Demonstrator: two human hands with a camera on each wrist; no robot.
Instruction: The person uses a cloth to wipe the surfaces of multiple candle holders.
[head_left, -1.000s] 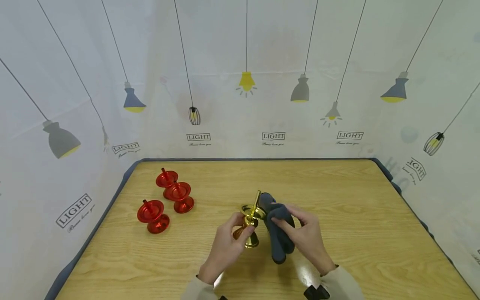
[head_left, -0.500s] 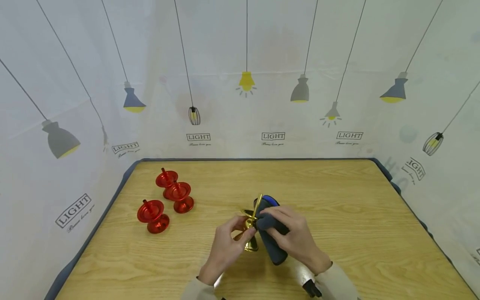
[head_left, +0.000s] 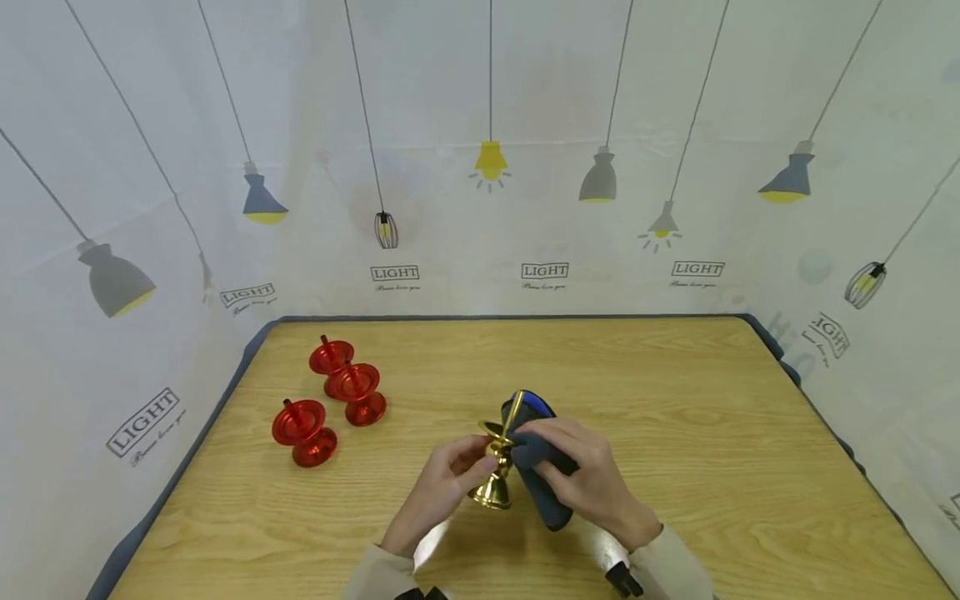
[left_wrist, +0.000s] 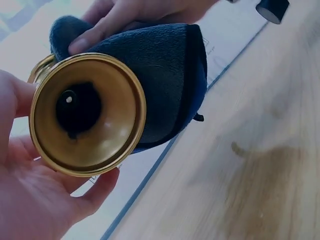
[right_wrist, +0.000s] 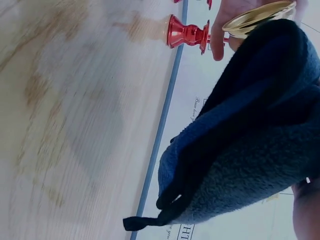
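My left hand (head_left: 435, 487) holds a gold candlestick (head_left: 492, 493) by its stem, thumb across the front. The candlestick is tilted, its spike leaning up to the right and its flared base facing me. In the left wrist view the hollow underside of the base (left_wrist: 117, 132) shows. My right hand (head_left: 596, 479) pinches a folded dark blue-grey cloth (head_left: 551, 500) against the candlestick just below its dish. The cloth (right_wrist: 250, 165) fills much of the right wrist view, with a blue inner side and a small loop at one corner.
Three red candlesticks stand at the table's left: one at the back (head_left: 331, 357), one beside it (head_left: 356, 383) and one nearer me (head_left: 300, 423). The wooden table (head_left: 675, 400) is bordered by a white curtain (head_left: 450, 208) printed with lamps.
The candlestick's base has swung to the left and my left fingers have shifted on the stem. My right hand has brought the cloth left against the candlestick, its blue side now showing.
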